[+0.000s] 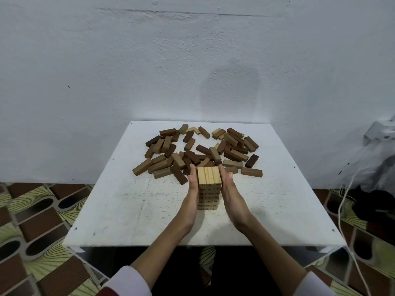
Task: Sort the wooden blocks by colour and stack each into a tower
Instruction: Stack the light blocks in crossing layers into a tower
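Both hands make the grip in the head view: the left hand [193,189] and the right hand [229,189] lie flat against opposite sides of the pale tower [209,189], fingers straight and palms facing in, pressing rather than curling round it. Neither holds a block. That tower stands upright on the white bench [128,210], near its middle and toward the person, several layers high, with its top layer's blocks running away from the viewer.

Just beyond the fingertips lies the loose heap of brown blocks [192,152], mid and dark tones mixed and pointing every way. A few pale blocks [216,131] remain at its far edge, past the heap from either hand, the clearest slightly to the right, so the right hand looks marginally nearer. I judge the squaring-up nearly done and the brown towers not yet begun.
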The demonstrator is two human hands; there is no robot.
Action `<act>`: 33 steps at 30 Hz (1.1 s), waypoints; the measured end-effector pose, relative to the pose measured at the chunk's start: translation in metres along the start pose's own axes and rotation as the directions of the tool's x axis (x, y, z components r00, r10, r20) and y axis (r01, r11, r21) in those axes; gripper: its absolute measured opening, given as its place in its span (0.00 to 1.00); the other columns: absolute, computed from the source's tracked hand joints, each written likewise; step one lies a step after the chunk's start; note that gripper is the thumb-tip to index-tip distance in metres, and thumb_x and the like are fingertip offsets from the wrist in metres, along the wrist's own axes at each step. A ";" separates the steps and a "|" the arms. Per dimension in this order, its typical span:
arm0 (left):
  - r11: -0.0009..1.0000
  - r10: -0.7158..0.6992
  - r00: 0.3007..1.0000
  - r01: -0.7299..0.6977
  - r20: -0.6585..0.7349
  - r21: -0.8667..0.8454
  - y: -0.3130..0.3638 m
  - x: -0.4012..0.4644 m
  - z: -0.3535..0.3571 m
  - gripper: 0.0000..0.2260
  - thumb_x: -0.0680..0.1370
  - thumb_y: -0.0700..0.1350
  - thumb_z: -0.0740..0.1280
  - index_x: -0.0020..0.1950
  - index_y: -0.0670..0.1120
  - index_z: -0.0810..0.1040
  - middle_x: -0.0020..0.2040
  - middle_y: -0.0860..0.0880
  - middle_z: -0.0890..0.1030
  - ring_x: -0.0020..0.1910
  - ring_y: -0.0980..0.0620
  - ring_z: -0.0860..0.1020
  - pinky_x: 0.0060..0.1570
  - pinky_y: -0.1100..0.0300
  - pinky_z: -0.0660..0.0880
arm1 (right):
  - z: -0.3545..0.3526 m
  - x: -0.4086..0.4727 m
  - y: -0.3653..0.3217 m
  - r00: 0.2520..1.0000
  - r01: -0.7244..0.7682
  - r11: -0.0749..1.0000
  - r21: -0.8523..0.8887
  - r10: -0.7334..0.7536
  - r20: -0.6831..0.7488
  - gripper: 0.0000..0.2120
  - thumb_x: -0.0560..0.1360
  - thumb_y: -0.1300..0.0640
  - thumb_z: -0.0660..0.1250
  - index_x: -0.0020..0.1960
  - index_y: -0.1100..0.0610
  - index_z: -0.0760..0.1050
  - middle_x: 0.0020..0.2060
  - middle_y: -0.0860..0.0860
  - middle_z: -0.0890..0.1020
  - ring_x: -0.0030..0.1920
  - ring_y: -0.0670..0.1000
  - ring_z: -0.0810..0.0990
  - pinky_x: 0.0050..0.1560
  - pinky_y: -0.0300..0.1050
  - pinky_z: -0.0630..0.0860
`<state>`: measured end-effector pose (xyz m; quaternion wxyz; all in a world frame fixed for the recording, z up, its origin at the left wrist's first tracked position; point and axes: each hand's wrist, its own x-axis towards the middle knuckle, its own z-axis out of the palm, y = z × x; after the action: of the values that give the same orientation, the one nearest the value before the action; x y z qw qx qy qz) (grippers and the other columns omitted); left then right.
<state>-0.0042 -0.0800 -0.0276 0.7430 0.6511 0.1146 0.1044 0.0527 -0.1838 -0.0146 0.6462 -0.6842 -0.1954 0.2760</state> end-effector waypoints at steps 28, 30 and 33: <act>0.439 0.020 1.000 -0.021 0.014 0.898 0.033 0.234 -0.109 0.14 0.80 0.38 0.59 0.65 0.40 0.73 0.63 0.44 0.74 0.63 0.47 0.72 0.57 0.61 0.67 | -0.081 0.244 -0.022 0.960 0.255 0.177 -0.951 0.073 0.271 0.19 0.76 0.65 0.58 0.66 0.57 0.72 0.63 0.57 0.74 0.64 0.57 0.70 0.62 0.50 0.68; 0.322 -0.005 0.999 -0.039 0.043 0.946 0.030 0.252 -0.111 0.15 0.80 0.39 0.59 0.66 0.41 0.71 0.63 0.42 0.73 0.62 0.45 0.70 0.58 0.56 0.69 | -0.082 0.255 -0.022 0.951 0.292 0.044 -0.955 0.095 0.295 0.18 0.76 0.63 0.59 0.65 0.56 0.72 0.63 0.56 0.73 0.66 0.56 0.67 0.62 0.51 0.65; 0.180 -0.036 0.996 -0.074 0.082 0.981 0.026 0.272 -0.113 0.15 0.80 0.39 0.59 0.66 0.43 0.71 0.62 0.44 0.71 0.60 0.44 0.69 0.55 0.52 0.70 | -0.083 0.266 -0.025 0.930 0.347 -0.048 -0.936 0.145 0.338 0.16 0.75 0.61 0.62 0.63 0.55 0.74 0.60 0.54 0.73 0.64 0.54 0.67 0.59 0.49 0.65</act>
<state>0.2205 0.1126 -0.0256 0.1564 0.9809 0.1148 -0.0123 0.3125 -0.0794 -0.0217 -0.0733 -0.8605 -0.4915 0.1120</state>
